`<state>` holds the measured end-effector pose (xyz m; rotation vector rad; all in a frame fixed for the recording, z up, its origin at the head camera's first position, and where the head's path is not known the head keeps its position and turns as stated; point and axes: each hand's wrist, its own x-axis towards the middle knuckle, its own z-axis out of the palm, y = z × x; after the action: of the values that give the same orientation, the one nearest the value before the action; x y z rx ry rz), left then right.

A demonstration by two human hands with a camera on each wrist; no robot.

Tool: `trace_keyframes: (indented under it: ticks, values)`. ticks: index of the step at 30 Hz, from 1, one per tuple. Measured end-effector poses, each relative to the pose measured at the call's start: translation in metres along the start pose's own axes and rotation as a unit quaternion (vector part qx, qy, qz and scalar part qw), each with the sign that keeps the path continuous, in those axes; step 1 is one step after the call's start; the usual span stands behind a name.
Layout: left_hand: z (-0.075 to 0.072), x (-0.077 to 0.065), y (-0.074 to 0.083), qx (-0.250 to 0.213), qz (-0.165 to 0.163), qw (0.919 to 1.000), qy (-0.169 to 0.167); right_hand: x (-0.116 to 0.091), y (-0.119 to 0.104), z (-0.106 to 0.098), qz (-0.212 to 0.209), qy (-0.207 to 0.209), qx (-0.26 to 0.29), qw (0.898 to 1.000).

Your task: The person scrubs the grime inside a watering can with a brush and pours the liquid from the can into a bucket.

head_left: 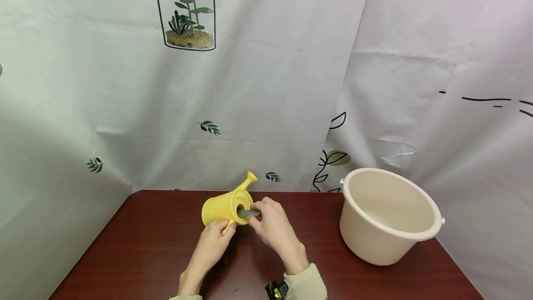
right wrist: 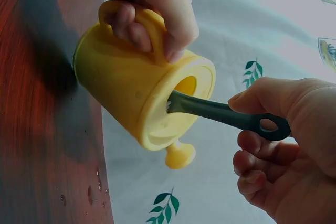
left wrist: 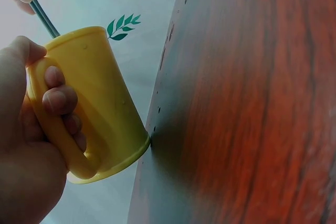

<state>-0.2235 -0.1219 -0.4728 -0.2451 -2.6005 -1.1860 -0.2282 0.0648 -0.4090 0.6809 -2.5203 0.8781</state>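
Observation:
A yellow toy watering can point(head_left: 218, 208) is tilted above the table, its mouth towards the right hand and its spout pointing up and back. The left hand point(head_left: 212, 243) grips its handle, fingers curled through the loop in the left wrist view. From the right, the right hand point(head_left: 275, 227) pinches a dark green tool handle point(right wrist: 220, 113) between thumb and fingers, near the end with a hole. The tool's other end goes into the can's round opening, so its head is hidden inside.
A large cream bucket point(head_left: 366, 240) with small side knobs stands at the right of the dark red-brown wooden table point(head_left: 137, 235). Small droplets point(right wrist: 90, 195) lie near the table edge. Behind hangs a pale fabric backdrop point(head_left: 270, 82) with printed leaves.

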Motion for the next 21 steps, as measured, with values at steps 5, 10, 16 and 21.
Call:
trace_keyframes:
  ticks: [5, 10, 16, 21]
  values:
    - [0.0, 0.0, 0.0, -0.002, -0.001, 1.0, 0.0, 0.0, 0.001, 0.003, 0.002, 0.0, 0.003, 1.0]
    - [0.0, 0.0, 0.002, -0.002, -0.004, 1.0, -0.004, 0.0, 0.006, 0.011, 0.01, -0.009, 0.011, 1.0]
    - [0.0, 0.0, 0.003, 0.002, -0.005, 1.0, -0.007, 0.0, 0.01, 0.02, 0.018, -0.021, 0.015, 0.999]
    - [0.0, 0.0, 0.002, 0.005, -0.007, 0.9999, -0.009, 0.0, 0.011, 0.026, 0.016, -0.03, 0.017, 0.999]
